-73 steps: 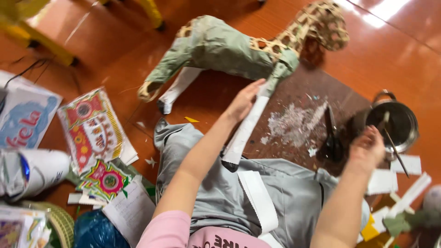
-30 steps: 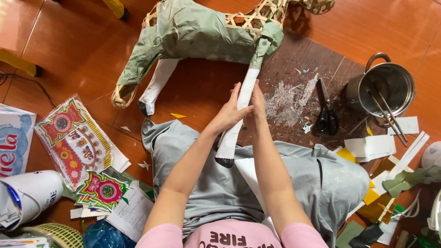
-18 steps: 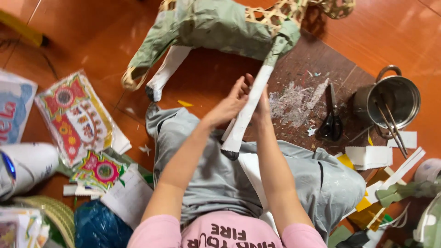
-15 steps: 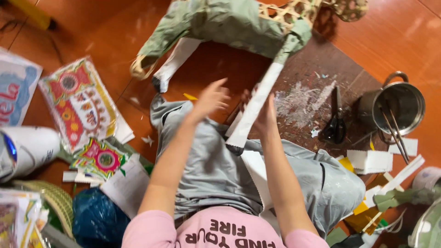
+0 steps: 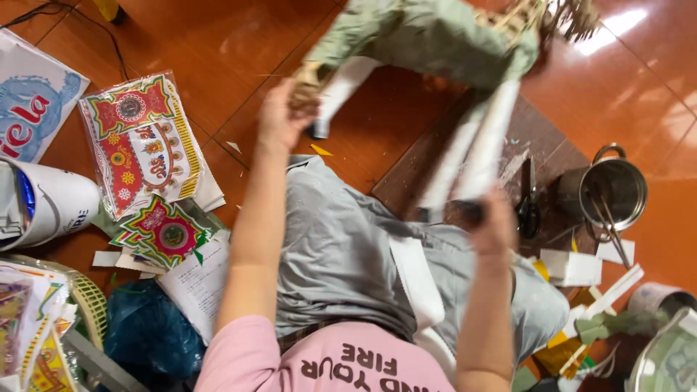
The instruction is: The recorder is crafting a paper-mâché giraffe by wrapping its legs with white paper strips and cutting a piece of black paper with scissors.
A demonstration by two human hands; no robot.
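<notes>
1. I see my left hand (image 5: 282,116) closed on a hind leg of the paper-covered animal frame (image 5: 428,43), near the tiled floor's (image 5: 203,43) far edge.
2. My right hand (image 5: 495,221) is clamped on the foot of its white front leg (image 5: 475,149), blurred, above the dark board (image 5: 435,167).
3. Scissors (image 5: 528,207) lie on the board, beside a metal pot (image 5: 608,192).

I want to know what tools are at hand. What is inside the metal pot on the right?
Inside the metal pot, thin sticks lean against the rim and stick out over its near edge. The inside is dark, so whether it holds paste or liquid cannot be seen.
</notes>
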